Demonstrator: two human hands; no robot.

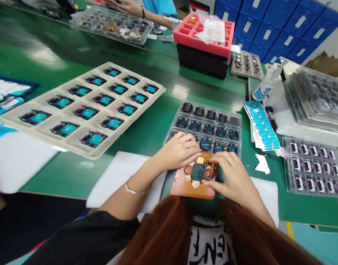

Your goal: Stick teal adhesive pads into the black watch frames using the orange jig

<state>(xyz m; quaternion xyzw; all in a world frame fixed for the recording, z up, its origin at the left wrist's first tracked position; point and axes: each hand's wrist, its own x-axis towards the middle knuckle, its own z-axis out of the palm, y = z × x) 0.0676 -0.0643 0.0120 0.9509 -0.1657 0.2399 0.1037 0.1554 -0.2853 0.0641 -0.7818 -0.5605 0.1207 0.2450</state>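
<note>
An orange fixture plate (182, 186) lies at the table's front edge. In its middle sits a dark teal square part (197, 172), with a black frame (209, 171) at its right side. My right hand (229, 171) has its thumb and fingers around the right side of that frame, pinching it. My left hand (184, 149) rests over the plate's top left edge, fingers bent together; what its fingertips hold, if anything, is hidden. Just behind, a clear tray (203, 108) holds rows of dark square parts, partly covered by my left hand.
A cream tray (143, 127) of blue-faced parts stands left. Blue stickers (261, 123), a spray bottle (264, 86) and a clear tray (314, 141) lie right. A red tray (202, 46) stands behind. A person's hand (130, 7) is at the far side.
</note>
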